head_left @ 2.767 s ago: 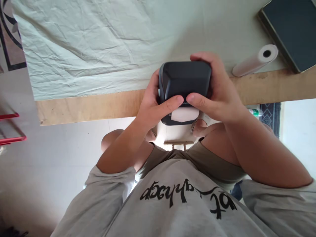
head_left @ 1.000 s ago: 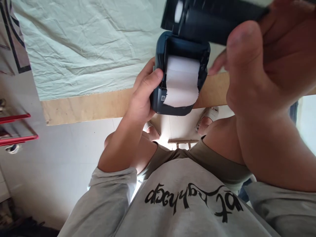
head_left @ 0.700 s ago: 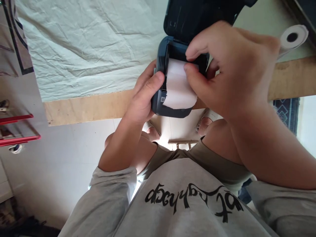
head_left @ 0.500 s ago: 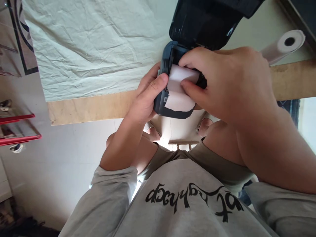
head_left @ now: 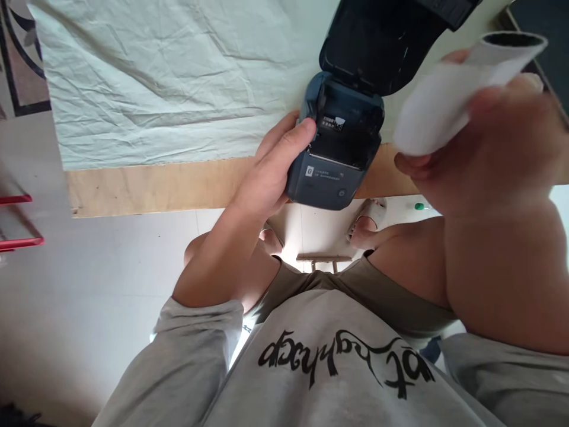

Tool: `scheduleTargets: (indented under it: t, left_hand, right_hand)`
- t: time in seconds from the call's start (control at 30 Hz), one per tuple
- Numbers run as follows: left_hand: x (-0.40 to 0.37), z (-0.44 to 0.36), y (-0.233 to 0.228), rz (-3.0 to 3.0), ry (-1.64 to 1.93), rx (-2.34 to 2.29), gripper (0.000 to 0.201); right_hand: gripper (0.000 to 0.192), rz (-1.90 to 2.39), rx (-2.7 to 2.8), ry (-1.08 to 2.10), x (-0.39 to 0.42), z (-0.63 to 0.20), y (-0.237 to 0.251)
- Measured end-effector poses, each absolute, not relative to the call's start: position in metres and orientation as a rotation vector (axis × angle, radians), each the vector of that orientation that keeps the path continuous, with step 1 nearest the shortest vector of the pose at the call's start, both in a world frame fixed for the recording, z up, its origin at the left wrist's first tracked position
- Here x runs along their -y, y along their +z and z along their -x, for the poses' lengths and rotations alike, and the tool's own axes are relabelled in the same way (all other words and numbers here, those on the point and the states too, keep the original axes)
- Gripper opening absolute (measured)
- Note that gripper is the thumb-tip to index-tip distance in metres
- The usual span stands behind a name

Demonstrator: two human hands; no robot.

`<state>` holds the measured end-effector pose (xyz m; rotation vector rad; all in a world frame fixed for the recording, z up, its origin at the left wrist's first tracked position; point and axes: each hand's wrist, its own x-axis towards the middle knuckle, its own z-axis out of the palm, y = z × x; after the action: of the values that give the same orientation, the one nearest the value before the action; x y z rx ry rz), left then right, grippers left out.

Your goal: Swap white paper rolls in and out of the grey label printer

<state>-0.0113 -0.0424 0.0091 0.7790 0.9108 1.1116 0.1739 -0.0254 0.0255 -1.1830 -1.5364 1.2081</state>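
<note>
At centre, my left hand clamps the printer, likely steadying it with the lid open; apart, upper right, my right hand clasps blurred white paper.

Table: pale green cloth, creased at left; bare wood strip along near edge. Dark flat-topped object, cropped at upper right, appears to rest on cloth. Pale floor: sandalled feet, small green object.

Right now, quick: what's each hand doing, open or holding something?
Left hand: closed on the side of the open portable printer.
Right hand: closed on a white paper roll, blurred.
</note>
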Motion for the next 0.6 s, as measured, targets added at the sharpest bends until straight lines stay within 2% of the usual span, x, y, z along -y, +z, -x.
scheduleTargets:
  t: [0.07,0.13,0.27,0.37,0.5,0.6]
  left_hand:
    - [0.043,0.010,0.009,-0.767,1.107,-0.905,0.026]
    - [0.043,0.010,0.009,-0.765,1.108,-0.904,0.026]
    - [0.044,0.011,0.007,-0.792,1.114,-0.903,0.022]
    - [0.043,0.012,0.005,-0.797,1.096,-0.900,0.024]
    - [0.041,0.014,0.003,-0.846,1.073,-0.887,0.030]
    - [0.041,0.015,0.003,-0.836,1.084,-0.869,0.027]
  right_hand:
    - [0.031,1.171,1.454,1.118,0.027,-0.174,0.018]
    - [0.025,1.248,1.535,0.862,0.032,-0.174,0.015]
    - [0.028,1.460,1.843,0.322,0.036,-0.178,0.015]
    - [0.040,1.476,1.871,0.332,0.031,-0.182,0.011]
    - [0.045,1.579,1.887,0.439,0.027,-0.180,0.004]
    - [0.057,1.562,1.900,0.512,0.034,-0.180,0.006]
